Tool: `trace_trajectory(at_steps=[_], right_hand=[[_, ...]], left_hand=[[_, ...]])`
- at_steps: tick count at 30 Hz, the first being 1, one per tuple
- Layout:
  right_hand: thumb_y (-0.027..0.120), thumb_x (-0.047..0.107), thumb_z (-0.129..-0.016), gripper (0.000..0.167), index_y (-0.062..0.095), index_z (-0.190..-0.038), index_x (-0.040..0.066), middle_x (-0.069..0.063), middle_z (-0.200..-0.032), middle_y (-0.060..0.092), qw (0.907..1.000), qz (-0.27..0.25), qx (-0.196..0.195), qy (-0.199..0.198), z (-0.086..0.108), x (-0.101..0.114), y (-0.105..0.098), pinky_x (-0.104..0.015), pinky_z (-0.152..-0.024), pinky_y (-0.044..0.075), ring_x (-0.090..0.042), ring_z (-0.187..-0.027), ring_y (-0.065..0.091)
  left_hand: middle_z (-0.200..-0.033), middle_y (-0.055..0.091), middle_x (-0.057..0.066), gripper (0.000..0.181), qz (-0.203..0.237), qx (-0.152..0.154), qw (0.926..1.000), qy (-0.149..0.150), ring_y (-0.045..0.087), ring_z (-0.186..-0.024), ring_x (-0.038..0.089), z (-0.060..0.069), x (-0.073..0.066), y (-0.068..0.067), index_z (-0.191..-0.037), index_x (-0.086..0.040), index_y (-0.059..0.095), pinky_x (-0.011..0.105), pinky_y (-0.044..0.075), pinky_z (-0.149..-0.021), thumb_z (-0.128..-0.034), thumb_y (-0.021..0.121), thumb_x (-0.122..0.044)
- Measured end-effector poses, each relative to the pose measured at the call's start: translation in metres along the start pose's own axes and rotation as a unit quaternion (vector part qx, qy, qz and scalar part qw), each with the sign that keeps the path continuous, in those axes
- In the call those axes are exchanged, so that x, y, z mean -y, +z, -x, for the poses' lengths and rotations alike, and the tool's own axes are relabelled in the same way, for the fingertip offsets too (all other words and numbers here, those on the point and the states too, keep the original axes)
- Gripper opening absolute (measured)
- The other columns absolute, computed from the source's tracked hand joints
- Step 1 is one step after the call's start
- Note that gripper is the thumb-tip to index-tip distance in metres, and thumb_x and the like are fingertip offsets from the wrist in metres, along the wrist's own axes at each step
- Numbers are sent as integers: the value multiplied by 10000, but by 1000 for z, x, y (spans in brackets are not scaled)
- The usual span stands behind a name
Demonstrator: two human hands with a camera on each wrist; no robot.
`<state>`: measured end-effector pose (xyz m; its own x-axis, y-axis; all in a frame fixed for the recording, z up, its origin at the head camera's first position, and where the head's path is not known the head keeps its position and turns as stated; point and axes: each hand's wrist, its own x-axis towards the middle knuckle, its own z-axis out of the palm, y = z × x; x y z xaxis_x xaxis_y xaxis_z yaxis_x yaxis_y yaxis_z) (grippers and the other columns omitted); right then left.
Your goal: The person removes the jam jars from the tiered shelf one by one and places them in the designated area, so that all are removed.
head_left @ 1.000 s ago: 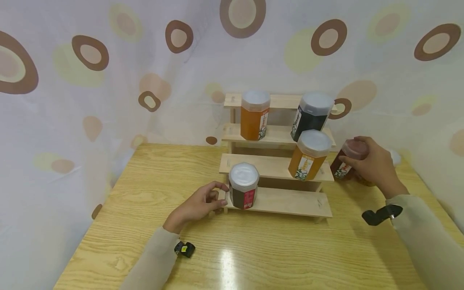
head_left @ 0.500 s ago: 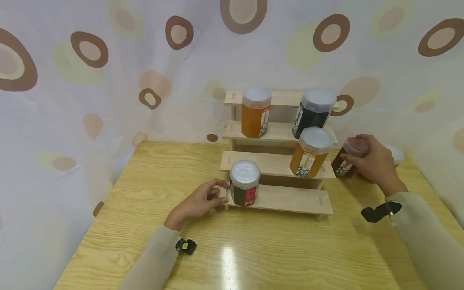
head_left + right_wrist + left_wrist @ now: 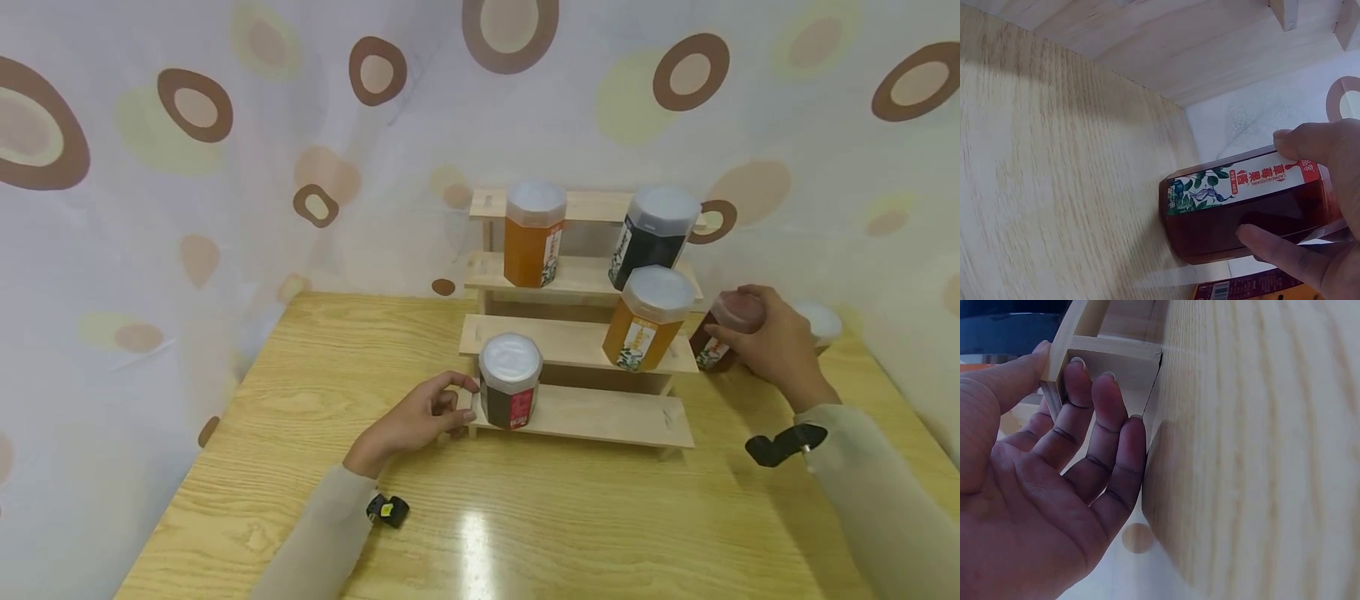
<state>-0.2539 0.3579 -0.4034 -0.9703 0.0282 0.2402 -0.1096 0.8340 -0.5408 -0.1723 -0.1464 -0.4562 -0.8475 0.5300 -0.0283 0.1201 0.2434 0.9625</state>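
Observation:
The left hand (image 3: 412, 417) holds the left end of the lowest shelf of a stepped wooden rack (image 3: 600, 417). In the left wrist view its thumb lies on the board's outer side and its fingers curl beneath (image 3: 1041, 369). To the right of the rack, the right hand (image 3: 780, 342) grips a dark red jam jar (image 3: 727, 329) around its upper part. That jar's white label with a peacock picture (image 3: 1235, 184) shows in the right wrist view. Its base is at or close to the tabletop; whether it touches I cannot tell.
Dark jar with red label (image 3: 510, 383) stands on the lowest shelf, left. Orange jar (image 3: 641, 333) is one step up, right. Higher stand another orange jar (image 3: 534, 237) and a black jar (image 3: 652, 242). A white-lidded jar (image 3: 817, 321) is behind the right hand. Patterned cloth (image 3: 420, 167) hangs behind.
The head view shifts slightly. Both hands keep nearly the same places on the rack and the jam jar. More of the white lid behind the right hand shows than a second ago.

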Motion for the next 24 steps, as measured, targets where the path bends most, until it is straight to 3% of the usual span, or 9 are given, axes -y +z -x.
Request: trace_trajectory(at_steps=[8,18,24], right_hand=[[808,321,-919,789,405,-1508,-17,-409,-1322,515,9998,-116,-61,-152,-1,-4,5,-681,-845,457,-580,-1127,538],[788,345,-932,816,356,-1525,-11,-432,-1310,489,9998,105,181,-41,-3,-7,5,-681,-814,445,-586,-1101,526],[784,347,-936,827,337,-1522,-27,-429,-1304,476,9991,112,357,-191,-4,-7,2,-685,-809,452,-587,-1092,521]], left_hand=[[-704,512,27,353,28,26,9999,-118,614,-755,294,1,-3,0,-1359,-51,529,294,478,-663,-1029,650,-73],[-699,496,19,344,43,10,9999,-104,618,-752,282,0,-1,0,-1355,-53,531,303,482,-667,-1030,645,-66],[-696,494,17,346,84,30,9999,-46,606,-741,294,-1,-1,0,-1353,-43,533,305,483,-662,-1026,646,-50]])
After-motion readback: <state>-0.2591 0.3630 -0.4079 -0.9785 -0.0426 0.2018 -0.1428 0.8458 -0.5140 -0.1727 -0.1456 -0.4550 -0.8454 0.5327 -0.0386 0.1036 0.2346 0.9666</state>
